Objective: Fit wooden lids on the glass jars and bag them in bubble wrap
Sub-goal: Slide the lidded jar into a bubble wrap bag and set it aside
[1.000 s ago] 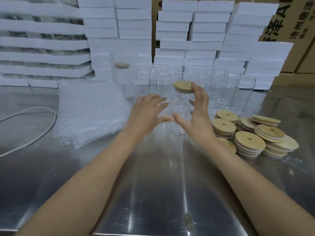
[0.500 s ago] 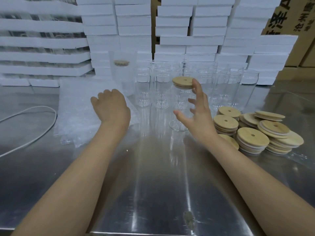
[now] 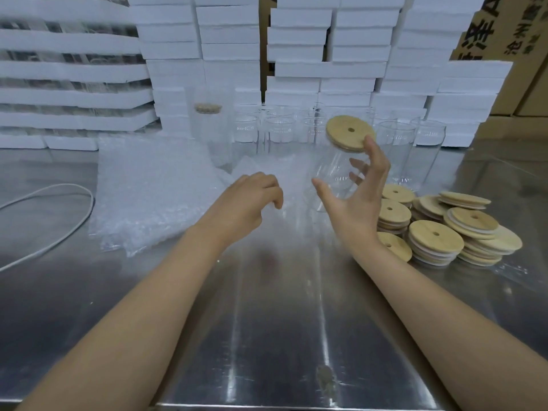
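My right hand (image 3: 355, 200) grips a clear glass jar (image 3: 330, 173) with a wooden lid (image 3: 350, 133) on it. The jar is lifted and tilted, its lid facing me. My left hand (image 3: 249, 200) pinches a bubble wrap bag (image 3: 267, 167), which reaches up to the left side of the jar. The pile of bubble wrap bags (image 3: 154, 191) lies to the left. Behind stands a row of empty glass jars (image 3: 278, 132). Stacks of wooden lids (image 3: 436, 235) sit right of my right wrist.
A lidded jar wrapped in bubble wrap (image 3: 209, 126) stands at the back left. White foam boxes (image 3: 323, 69) are piled along the back, with cardboard cartons (image 3: 489, 28) at the right. A white cable (image 3: 59, 232) loops over the steel table (image 3: 281, 321) at the left.
My right hand has lifted and tilted the lidded jar. My left hand went to the bubble wrap pile and came back right with a bag.
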Motion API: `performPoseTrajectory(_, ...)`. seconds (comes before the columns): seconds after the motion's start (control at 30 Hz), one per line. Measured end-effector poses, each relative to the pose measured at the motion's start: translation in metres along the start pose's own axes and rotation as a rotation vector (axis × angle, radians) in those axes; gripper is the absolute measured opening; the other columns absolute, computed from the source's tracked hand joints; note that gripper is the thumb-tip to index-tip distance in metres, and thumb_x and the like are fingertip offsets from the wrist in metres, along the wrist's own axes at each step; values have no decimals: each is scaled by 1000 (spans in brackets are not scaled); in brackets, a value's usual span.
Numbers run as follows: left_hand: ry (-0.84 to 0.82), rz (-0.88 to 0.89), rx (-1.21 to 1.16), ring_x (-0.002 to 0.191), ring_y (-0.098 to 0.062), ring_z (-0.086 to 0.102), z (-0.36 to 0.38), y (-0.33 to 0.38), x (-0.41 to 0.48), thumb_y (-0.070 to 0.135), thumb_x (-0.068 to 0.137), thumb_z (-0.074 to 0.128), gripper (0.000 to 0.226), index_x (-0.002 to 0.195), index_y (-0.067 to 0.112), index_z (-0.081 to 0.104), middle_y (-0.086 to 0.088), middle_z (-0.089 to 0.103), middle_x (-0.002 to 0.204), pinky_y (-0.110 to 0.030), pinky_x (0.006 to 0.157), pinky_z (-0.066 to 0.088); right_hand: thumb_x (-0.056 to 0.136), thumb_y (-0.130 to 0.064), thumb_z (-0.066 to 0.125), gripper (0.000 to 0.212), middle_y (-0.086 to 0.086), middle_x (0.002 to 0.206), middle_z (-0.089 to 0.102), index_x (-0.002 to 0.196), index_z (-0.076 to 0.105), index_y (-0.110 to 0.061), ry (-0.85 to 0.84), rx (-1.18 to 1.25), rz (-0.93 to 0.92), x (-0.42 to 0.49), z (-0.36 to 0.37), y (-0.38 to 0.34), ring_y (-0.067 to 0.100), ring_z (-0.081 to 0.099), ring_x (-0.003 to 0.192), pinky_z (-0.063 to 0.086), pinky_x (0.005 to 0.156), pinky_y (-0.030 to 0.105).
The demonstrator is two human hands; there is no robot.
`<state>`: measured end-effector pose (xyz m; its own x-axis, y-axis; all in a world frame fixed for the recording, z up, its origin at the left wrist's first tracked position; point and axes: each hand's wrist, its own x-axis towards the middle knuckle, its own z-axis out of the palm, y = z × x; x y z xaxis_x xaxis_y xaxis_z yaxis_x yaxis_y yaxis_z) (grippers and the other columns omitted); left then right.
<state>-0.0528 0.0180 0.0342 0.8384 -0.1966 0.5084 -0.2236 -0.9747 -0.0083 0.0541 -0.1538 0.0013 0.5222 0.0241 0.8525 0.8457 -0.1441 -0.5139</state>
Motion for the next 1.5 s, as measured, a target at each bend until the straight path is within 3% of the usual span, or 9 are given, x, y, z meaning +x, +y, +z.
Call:
performPoseTrajectory(0.27, 153, -422, -672, 83, -14, 66, 3, 6, 1, 33, 80, 73, 28, 100, 15, 65, -1, 69, 90, -21, 79, 51, 77, -25, 81, 89, -24, 138, 26, 137, 20, -50, 108, 83, 187, 4, -3, 1, 7, 49, 118, 46, 101, 30)
performPoseTrajectory(0.43, -367, -254, -522, 123, 7, 41, 9, -5, -7, 46, 58, 88, 91, 139, 32, 47, 21, 47, 135, -16, 106, 31, 75, -25, 80, 93, -9, 141, 30, 146, 21, -38, 171, 147, 312, 7, -3, 1, 9, 50, 119, 45, 104, 42)
performPoseTrajectory(0.7, -443, -269, -422, 80, 0, 59, 8, -17, -10, 27, 72, 83, 23, 87, 31, 66, 9, 67, 91, -17, 68, 44, 74, -19, 81, 96, -9, 141, 30, 149, 21, -33, 189, 194, 365, 10, -5, -2, 13, 50, 120, 44, 105, 43)
performPoseTrajectory(0.87, -233, -19, -360, 86, -19, 62, 8, -12, -8, -25, 56, 49, 41, 65, 8, 72, -3, 69, 85, -29, 83, 43, 75, -17, 80, 94, -4, 144, 30, 147, 21, -35, 252, 205, 344, 13, -8, -8, 13, 50, 121, 42, 107, 42)
performPoseTrajectory(1.03, -57, -200, 260, 126, -17, 42, 12, -14, -1, -10, 68, 58, 37, 87, 17, 76, 8, 64, 117, -29, 109, 3, 76, -17, 79, 95, -21, 137, 25, 147, 18, -32, 340, 225, 338, 19, -12, -11, 15, 50, 121, 42, 108, 41)
performPoseTrajectory(1.13, 146, -245, -180, 123, -26, 48, 15, 8, -2, -9, 84, 49, 44, 121, 8, 64, -7, 60, 128, -27, 104, 23, 76, -15, 79, 92, -8, 142, 26, 143, 19, -36, 337, 217, 345, 17, -12, -12, 17, 50, 121, 42, 107, 41)
performPoseTrajectory(1.23, -245, -228, -490, 132, -11, 38, 23, 28, -5, 20, 104, 38, 45, 148, 15, 34, 2, 48, 142, -14, 105, 21, 76, -13, 79, 90, -6, 143, 25, 140, 20, -36, 321, 213, 346, 15, -11, -12, 18, 49, 122, 43, 107, 40)
performPoseTrajectory(1.4, -142, -353, -64, 76, -22, 51, 22, 27, -4, 46, 102, 26, 60, 67, 10, 59, -3, 59, 71, -36, 101, 32, 75, -16, 80, 90, -3, 144, 26, 139, 20, -37, 326, 221, 349, 18, -12, -15, 18, 51, 120, 45, 105, 38)
performPoseTrajectory(1.5, -114, -250, -196, 86, -12, 46, 21, 21, -3, 61, 89, 47, 46, 74, 19, 60, 8, 54, 85, -29, 89, 37, 76, -19, 80, 88, 3, 146, 28, 137, 19, -37, 319, 230, 352, 19, -12, -19, 18, 53, 117, 48, 102, 37)
